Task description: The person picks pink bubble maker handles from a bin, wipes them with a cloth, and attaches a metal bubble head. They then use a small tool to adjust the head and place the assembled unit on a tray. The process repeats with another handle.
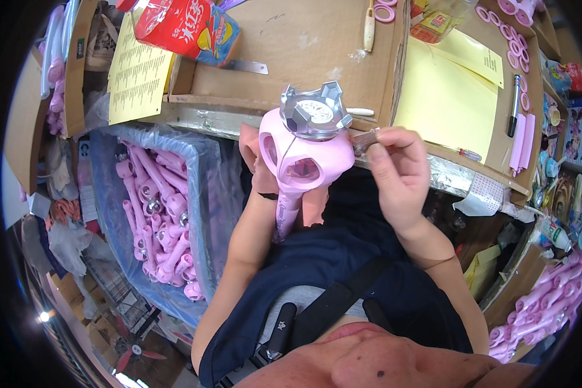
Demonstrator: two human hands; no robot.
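A pink wand with a wide, hollow head stands upright in front of me. A silver crown-shaped piece with a pale round disc sits on its top. My left hand, wrapped in salmon-coloured material, is closed around the wand from behind; its fingers are mostly hidden by the head. To the right of the head, my right hand pinches a small, flat, partly see-through piece between thumb and fingers. That piece is close to the crown's lower edge; whether they touch I cannot tell.
At left, a blue plastic-lined bin holds several pink wands. Ahead, a cardboard tray carries a red-labelled bottle and a metal strip. Yellow sheets, a marker and pink rings lie at right.
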